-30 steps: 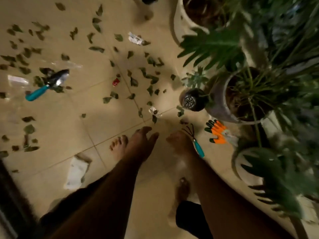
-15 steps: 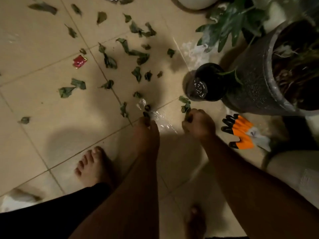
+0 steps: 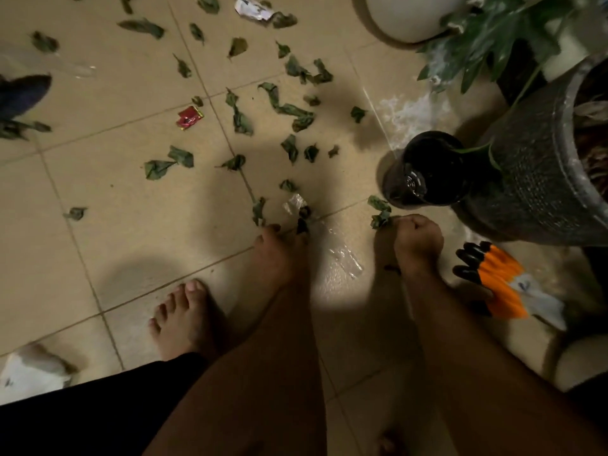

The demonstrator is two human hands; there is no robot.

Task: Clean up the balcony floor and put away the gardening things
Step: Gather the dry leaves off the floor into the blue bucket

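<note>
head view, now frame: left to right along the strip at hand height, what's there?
Bare left hand touching a dark leaf scrap → clear crinkled plastic film → right hand gripping a crumpled green leaf → orange-and-black gardening gloves.

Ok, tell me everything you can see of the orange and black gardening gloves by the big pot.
The gardening gloves lie flat on the tiled floor, right of the right hand, which does not touch them. Bodies bright orange, fingertips black and pointing left, seemingly a coated fabric. A white tag or card sits at their cuff end. They lie just below the dark textured pot.
</note>
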